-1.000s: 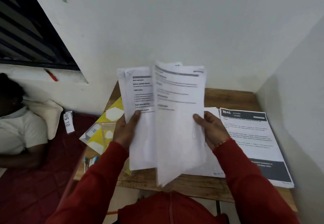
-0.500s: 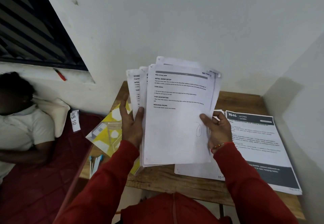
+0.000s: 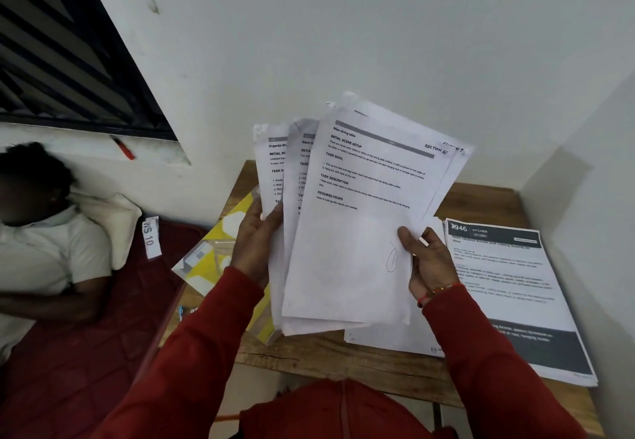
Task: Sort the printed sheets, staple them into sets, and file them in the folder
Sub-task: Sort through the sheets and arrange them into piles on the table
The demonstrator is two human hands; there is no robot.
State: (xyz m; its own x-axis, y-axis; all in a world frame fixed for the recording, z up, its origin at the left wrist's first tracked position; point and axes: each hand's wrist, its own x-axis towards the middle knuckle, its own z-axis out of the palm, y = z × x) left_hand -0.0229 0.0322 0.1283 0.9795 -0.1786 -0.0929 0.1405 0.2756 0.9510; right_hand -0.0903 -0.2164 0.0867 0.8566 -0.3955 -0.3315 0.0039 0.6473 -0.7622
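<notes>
White printed sheets (image 3: 347, 249), fanned above the wooden table (image 3: 343, 359) so headings show for sorting: left hand (image 3: 256, 243) pinches the 9 o'clock edge, right hand (image 3: 429, 267) the 3 o'clock edge.

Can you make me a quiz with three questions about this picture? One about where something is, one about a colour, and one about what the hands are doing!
1. Where is the page with the dark "946" header?
A. flat on the wooden table
B. on the window ledge
C. on the floor

2. What colour are the person's sleeves?
A. blue
B. red
C. green

3. What are the hands doing?
A. resting flat on the table
B. stapling
C. holding up a fan of printed sheets

Answers:
1 A, it lies on the table's right side.
2 B, both sleeves are red.
3 C, the left hand and right hand each grip a side of the fan.
</notes>
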